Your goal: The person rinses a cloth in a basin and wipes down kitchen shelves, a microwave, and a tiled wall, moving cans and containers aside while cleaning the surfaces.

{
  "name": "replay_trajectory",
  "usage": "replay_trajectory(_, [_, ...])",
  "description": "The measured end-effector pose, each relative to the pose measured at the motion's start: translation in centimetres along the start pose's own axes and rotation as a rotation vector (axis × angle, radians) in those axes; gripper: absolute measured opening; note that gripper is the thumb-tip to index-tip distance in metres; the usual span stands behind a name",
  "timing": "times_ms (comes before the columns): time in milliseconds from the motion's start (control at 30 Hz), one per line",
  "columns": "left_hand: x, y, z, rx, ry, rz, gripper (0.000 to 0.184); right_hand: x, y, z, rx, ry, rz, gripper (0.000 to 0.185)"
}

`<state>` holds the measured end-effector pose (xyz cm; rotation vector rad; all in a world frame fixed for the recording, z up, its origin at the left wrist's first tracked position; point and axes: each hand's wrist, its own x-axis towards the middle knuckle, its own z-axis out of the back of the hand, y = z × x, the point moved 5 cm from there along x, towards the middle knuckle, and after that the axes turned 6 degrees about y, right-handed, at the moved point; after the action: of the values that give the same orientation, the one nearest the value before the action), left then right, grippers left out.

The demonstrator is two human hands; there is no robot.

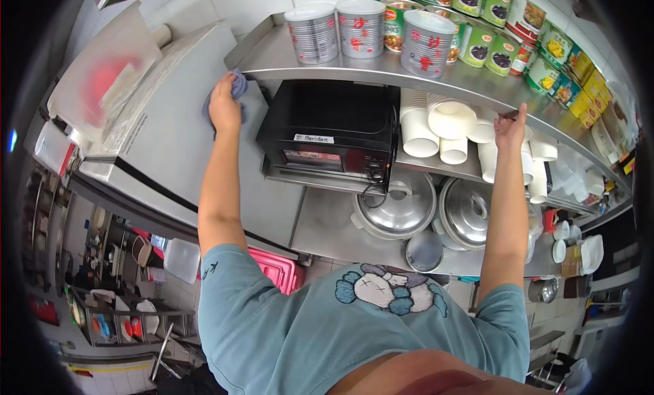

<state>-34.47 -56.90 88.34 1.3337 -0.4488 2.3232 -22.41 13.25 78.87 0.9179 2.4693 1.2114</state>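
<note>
Black oven [327, 115] at mid-frame, a white label [314, 139] above its window [310, 161]
Three silver tins [361, 30] with red lettering stand at top centre near green-labelled cans [477, 44]; yellow packs [594, 98] sit at upper right. Stacked white cups [419, 132] lie right of the oven, two lidded pots [397, 207] below them in the frame. Lower down, left of centre, is a pink crate [274, 269].

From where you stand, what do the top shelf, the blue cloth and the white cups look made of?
Top shelf: probably stainless steel, from its grey metallic sheen. Blue cloth, in the left hand: likely soft fabric, matte, with folds. White cups: smooth, low-shine, perhaps paper, though plastic or foam is possible.
</note>
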Motion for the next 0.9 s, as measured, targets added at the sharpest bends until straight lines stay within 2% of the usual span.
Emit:
replay_trajectory(67, [0.1, 2.8, 0.7, 0.296, 0.409, 0.505, 0.049, 0.7, -0.5, 1.0, 0.019, 0.007, -0.032, 0.073])
replay_trajectory(100, [-0.4, 4.0, 0.4, 0.307, 0.422, 0.516, 0.049, 0.6, -0.9, 1.4, 0.012, 0.008, -0.052, 0.073])
replay_trajectory(167, [-1.9, 7.2, -1.9, -0.754, 0.458, 0.999, 0.04, 0.8, -0.3, 0.9, -0.021, -0.013, 0.01, 0.071])
replay_trajectory(200, [-1.9, 5.6, -1.4, -1.112, 0.311, 1.087, 0.035, 1.0, -0.4, 0.9, -0.01, -0.046, 0.02, 0.07])
replay_trajectory(233, [-1.2, 4.6, -0.7, -1.107, 0.294, 1.084, 0.035, 0.7, -0.5, 0.3, -0.004, -0.031, 0.019, 0.07])
replay_trajectory(300, [0.2, 2.6, 0.2, -1.536, 0.216, 1.045, 0.041, -0.1, -0.3, -0.1, 0.016, -0.117, 0.019, 0.07])
replay_trajectory(333, [0.9, 2.7, 0.6, -1.532, 0.205, 1.047, 0.041, -0.5, -0.2, -0.9, 0.015, -0.108, 0.015, 0.07])
replay_trajectory(400, [3.8, 1.3, 0.4, -1.936, 0.297, 0.973, 0.049, -1.4, -0.2, -1.5, 0.089, -0.229, 0.016, 0.065])
replay_trajectory(433, [5.1, 0.4, 0.1, -1.94, 0.303, 0.969, 0.049, -1.5, -0.1, -1.9, 0.091, -0.234, 0.021, 0.065])
replay_trajectory(500, [8.8, -0.9, 0.5, -1.512, -0.012, 0.694, 0.044, -1.5, 0.5, -2.4, 0.046, -0.364, 0.087, 0.055])
replay_trajectory(533, [10.4, -1.9, 0.1, -1.33, -0.03, 0.627, 0.05, -1.3, 0.5, -2.8, 0.049, -0.371, 0.097, 0.055])
replay_trajectory(567, [11.6, -1.7, -1.6, -1.339, -0.022, 0.624, 0.05, -1.3, 0.6, -3.1, 0.084, -0.388, 0.174, 0.053])
replay_trajectory(600, [13.4, -1.2, -3.2, -0.595, 0.086, 0.491, 0.065, -1.4, 0.6, -3.4, 0.118, -0.404, 0.253, 0.051])
replay_trajectory(633, [14.6, -2.6, -3.5, -0.235, 0.145, 0.398, 0.073, -1.3, 0.5, -3.7, 0.119, -0.412, 0.263, 0.051])
replay_trajectory(667, [15.6, -4.1, -3.8, 0.133, 0.165, 0.312, 0.081, -1.3, 0.5, -3.7, 0.065, -0.517, 0.295, 0.055])
replay_trajectory(733, [17.5, -9.3, -2.4, -0.201, 0.233, 0.218, 0.104, -3.2, 0.8, -5.6, 0.004, -0.705, 0.378, 0.064])
replay_trajectory(767, [18.1, -10.6, -2.4, -0.313, 0.259, 0.186, 0.111, -3.7, 0.9, -6.6, 0.009, -0.71, 0.384, 0.064])
replay_trajectory(833, [17.6, -11.0, -5.6, -0.597, 0.506, 0.184, 0.129, -4.3, 1.1, -7.3, 0.081, -0.77, 0.443, 0.063])
replay_trajectory(900, [16.6, -11.0, -6.8, -0.61, 0.512, 0.152, 0.136, -4.6, 1.3, -7.6, 0.046, -0.8, 0.432, 0.063])
